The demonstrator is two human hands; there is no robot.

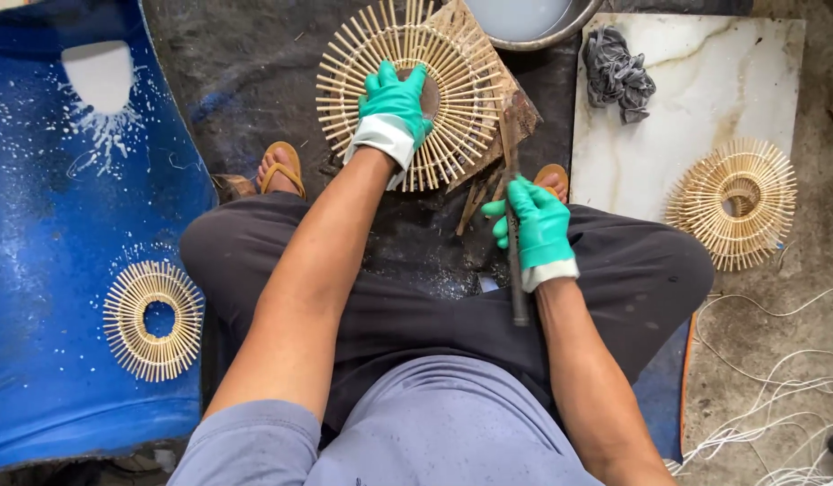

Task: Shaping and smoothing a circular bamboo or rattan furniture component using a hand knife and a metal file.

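At the far left a blue plastic sheet (65,297) covers the floor, spattered with white, and a small ring of radiating bamboo sticks (153,320) lies flat on it. To its right the person sits low with knees spread in dark trousers, sandalled feet on the dark, gritty floor (245,81).

The left hand (394,103), in a green glove with a white cuff, presses flat with fingers spread on the middle of a larger bamboo-stick ring (407,94). That ring rests on a worn wooden block (515,112) just ahead of the feet, its sticks fanning out all round the glove.

Just right of it, the right hand (535,227), gloved the same, is closed round a long dark tool (513,207) with a slim handle. The tool stands nearly upright in the view, its upper end reaching the ring's right edge by the block.

Above, the rim of a grey metal basin (560,34) shows at the top edge. Further right a pale marbled slab (686,108) lies on the floor, carrying a crumpled grey rag (619,72) and a third stick ring (733,202). White cord (776,396) trails loosely at the lower right.
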